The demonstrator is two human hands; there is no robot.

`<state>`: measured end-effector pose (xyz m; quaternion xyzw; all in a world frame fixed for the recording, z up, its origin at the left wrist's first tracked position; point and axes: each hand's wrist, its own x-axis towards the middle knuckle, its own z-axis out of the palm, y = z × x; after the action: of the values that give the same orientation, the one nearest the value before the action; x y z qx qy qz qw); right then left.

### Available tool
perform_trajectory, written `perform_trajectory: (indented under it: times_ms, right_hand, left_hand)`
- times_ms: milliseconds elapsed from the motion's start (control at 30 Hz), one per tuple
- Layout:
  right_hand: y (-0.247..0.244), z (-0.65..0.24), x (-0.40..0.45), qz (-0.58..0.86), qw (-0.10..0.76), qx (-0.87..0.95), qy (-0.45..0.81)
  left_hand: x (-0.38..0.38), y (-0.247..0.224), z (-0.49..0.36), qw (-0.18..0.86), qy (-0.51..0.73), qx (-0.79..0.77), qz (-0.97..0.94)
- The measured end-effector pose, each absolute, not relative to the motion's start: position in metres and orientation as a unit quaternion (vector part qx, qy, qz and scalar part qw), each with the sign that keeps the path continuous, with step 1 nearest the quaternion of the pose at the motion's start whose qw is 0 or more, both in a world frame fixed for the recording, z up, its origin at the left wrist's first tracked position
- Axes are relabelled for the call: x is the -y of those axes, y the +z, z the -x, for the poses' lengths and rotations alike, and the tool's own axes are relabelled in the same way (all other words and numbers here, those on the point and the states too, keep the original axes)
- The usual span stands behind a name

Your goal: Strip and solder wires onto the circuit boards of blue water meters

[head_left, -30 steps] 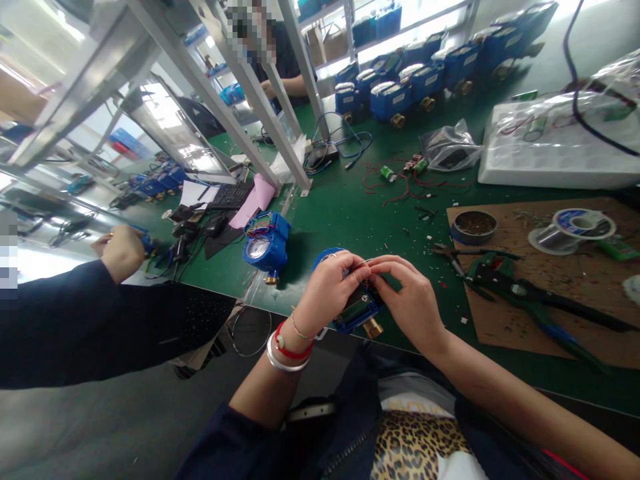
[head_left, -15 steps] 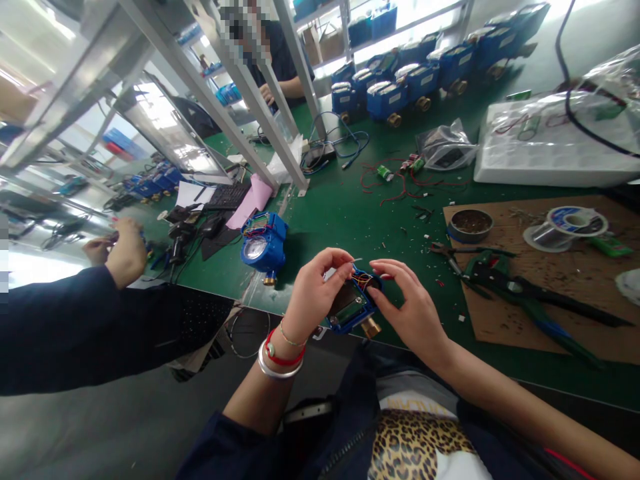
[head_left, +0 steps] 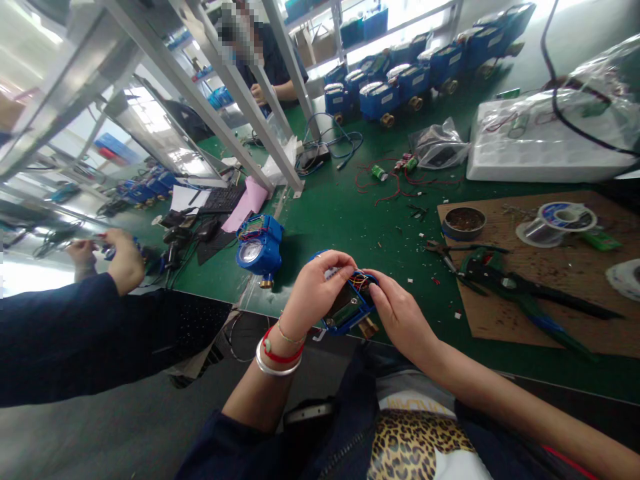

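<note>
An open blue water meter [head_left: 345, 320] with a brass fitting [head_left: 369, 327] sits at the table's front edge, thin coloured wires [head_left: 359, 280] showing inside its housing. My left hand [head_left: 317, 287] lies over its left side, thumb and forefinger pinched on a thin pale wire at the top. At the right rim, my right hand [head_left: 400, 310] has its fingers together and closed on the housing; its fingertips are partly hidden. A second blue water meter [head_left: 259, 247], with a round dial and exposed wires, stands to the left.
Cutters [head_left: 510, 283], a solder spool [head_left: 560, 223] and a round tin [head_left: 464, 223] lie on cardboard [head_left: 493, 327] at right. Beyond are a white foam tray [head_left: 545, 143] and several blue meters [head_left: 380, 100]. A co-worker's arm [head_left: 125, 263] reaches in from the left; another person sits opposite.
My right hand has moved left and closed its spread fingers onto the meter's right rim. My left hand keeps its pinch at the top. The view has shifted slightly.
</note>
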<state>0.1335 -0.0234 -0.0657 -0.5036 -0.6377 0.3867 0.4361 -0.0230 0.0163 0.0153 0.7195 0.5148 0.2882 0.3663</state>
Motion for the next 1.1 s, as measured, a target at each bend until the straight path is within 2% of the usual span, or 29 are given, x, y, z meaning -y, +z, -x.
perform_trajectory:
  times_ms: [267, 500, 700, 900, 1100]
  right_hand:
    - [-0.067, -0.14, -0.004, 0.459, 0.417, 0.672, 0.404]
    - [-0.06, -0.151, 0.001, 0.481, 0.407, 0.673, 0.386]
    - [-0.039, -0.232, 0.018, 0.552, 0.511, 0.564, 0.342]
    - [-0.053, -0.369, 0.014, 0.598, 0.723, 0.251, 0.237]
    - [-0.073, -0.465, -0.014, 0.624, 0.723, 0.158, 0.25]
  left_hand:
    - [-0.016, 0.009, 0.019, 0.364, 0.33, -0.547, -0.677]
    - [-0.015, 0.007, 0.017, 0.369, 0.338, -0.563, -0.658]
    - [-0.016, 0.007, 0.017, 0.384, 0.326, -0.58, -0.64]
    - [-0.02, 0.0, 0.021, 0.392, 0.319, -0.615, -0.605]
    - [-0.02, 0.001, 0.018, 0.385, 0.326, -0.624, -0.597]
